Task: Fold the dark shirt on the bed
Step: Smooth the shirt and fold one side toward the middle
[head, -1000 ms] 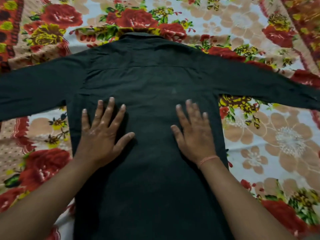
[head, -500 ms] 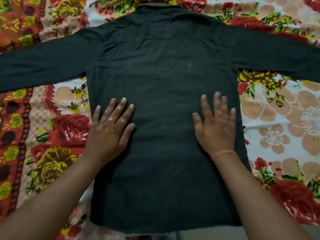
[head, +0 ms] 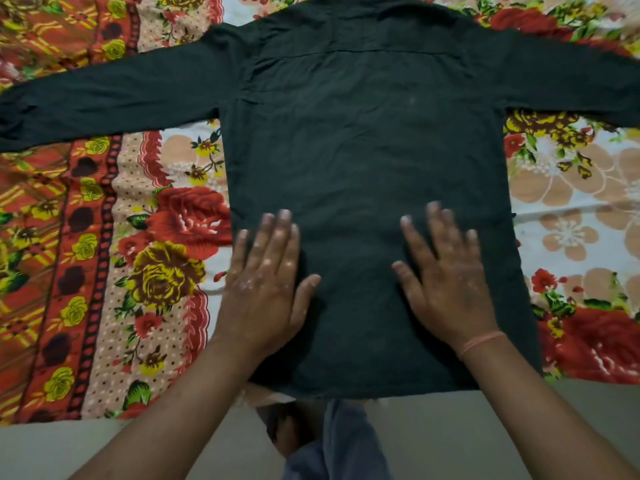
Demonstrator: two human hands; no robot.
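The dark shirt lies flat, back side up, on the flowered bedsheet, with both long sleeves stretched out to the left and right. Its collar is at the top edge of the view and its hem reaches the bed's near edge. My left hand rests palm down on the lower left of the shirt's body, fingers spread. My right hand lies flat on the lower right part, a thin orange thread around its wrist. Neither hand grips the cloth.
The bed's near edge runs across the bottom, with pale floor below it. My leg in grey cloth and a foot show under the hem. Bare sheet lies to both sides of the shirt's body.
Both flat hands have slid down the shirt's back from its middle toward the hem. The view has tilted down, so the bed's edge and floor have come into sight.
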